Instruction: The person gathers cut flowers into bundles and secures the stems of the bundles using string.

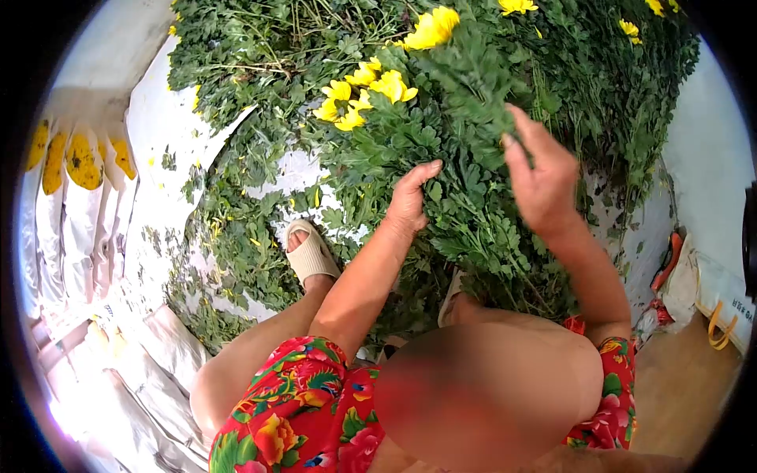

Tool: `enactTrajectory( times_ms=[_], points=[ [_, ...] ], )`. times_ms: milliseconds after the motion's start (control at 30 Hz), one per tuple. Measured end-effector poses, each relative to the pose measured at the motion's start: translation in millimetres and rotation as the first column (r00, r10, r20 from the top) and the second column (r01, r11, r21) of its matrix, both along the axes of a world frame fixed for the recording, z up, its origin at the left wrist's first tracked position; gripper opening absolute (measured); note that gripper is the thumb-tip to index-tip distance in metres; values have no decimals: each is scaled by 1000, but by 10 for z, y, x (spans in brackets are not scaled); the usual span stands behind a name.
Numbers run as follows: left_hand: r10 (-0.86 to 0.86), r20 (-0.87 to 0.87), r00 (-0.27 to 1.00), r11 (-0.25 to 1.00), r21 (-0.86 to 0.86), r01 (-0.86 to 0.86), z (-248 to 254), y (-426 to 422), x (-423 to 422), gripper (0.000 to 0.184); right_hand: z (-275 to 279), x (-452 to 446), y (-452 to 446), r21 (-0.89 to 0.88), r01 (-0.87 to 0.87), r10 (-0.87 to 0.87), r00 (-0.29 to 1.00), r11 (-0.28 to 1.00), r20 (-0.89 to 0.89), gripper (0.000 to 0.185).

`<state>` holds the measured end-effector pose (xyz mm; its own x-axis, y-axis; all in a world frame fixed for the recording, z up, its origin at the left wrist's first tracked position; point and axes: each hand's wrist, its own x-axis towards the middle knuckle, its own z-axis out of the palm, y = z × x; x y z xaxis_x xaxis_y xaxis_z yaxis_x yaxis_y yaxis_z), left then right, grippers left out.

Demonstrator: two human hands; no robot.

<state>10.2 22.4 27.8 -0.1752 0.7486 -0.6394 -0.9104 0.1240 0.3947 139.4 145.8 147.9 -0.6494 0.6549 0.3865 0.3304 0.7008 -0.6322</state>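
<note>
My left hand [412,197] is closed round a bunch of yellow chrysanthemums, its thumb on top and the other fingers hidden beneath the leaves. The bunch's yellow blooms [364,93] point up and to the left, while its leafy stems [481,225] run down toward my knees. Just right of the bunch, my right hand [544,177] pinches a leafy chrysanthemum stem [477,75] between thumb and forefinger. This stem slants up to the left, toward a yellow bloom [432,29]; leaves hide whether they join.
A large heap of cut chrysanthemums [260,47] lies ahead. Loose leaves [229,236] litter the floor around my sandal [311,254]. White-wrapped flower bundles [79,213] stand at the left, with more white wrapping [150,370] below. A bag with a yellow handle [719,325] is at the right.
</note>
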Motion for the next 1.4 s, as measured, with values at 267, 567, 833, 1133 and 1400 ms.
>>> enactTrajectory(
  times_ms=[267, 567, 833, 1133, 1400],
  points=[
    [-98, -111, 989, 993, 60, 106, 80, -130, 3, 28, -356, -220, -357, 99, 38, -63, 963, 994, 262, 41],
    [-99, -165, 981, 995, 15, 103, 39, 13, -4, 57, -600, -217, -325, -66, -80, 96, 951, 995, 295, 50],
    [55, -89, 995, 986, -154, -69, -228, 247, -189, 41, -693, 180, 807, -342, 75, -79, 997, 937, 2, 35],
    [63, -44, 997, 991, -117, -68, -352, 332, -216, 27, -960, 1726, 2863, 99, 722, -704, 619, 684, 348, 60],
    [25, 14, 1000, 994, -105, -23, -417, 353, -110, 28, -823, 1543, 2160, 233, 474, -473, 879, 849, -65, 33]
  ],
)
